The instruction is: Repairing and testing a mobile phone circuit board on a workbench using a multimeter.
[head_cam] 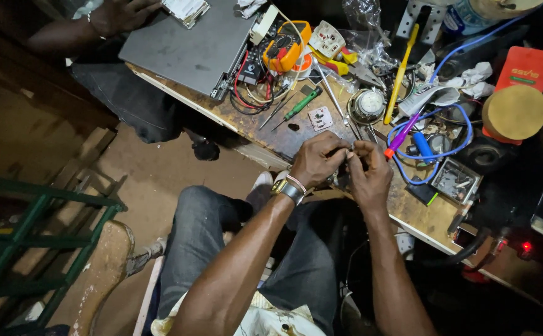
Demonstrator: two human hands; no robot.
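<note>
From the head camera, your left hand and right hand meet at the near edge of the counter, fingertips pinched together around a small part too tiny to identify. Both hands are closed on it, knuckles up, and a wristwatch sits on your left wrist. Just beyond the part lies a small circuit board, with a green-handled screwdriver beside that board. Farther past it rests a yellow multimeter, and a grey laptop lies left of the multimeter. A blue cable loops right of the part. Another person's hand rests by the laptop.
</note>
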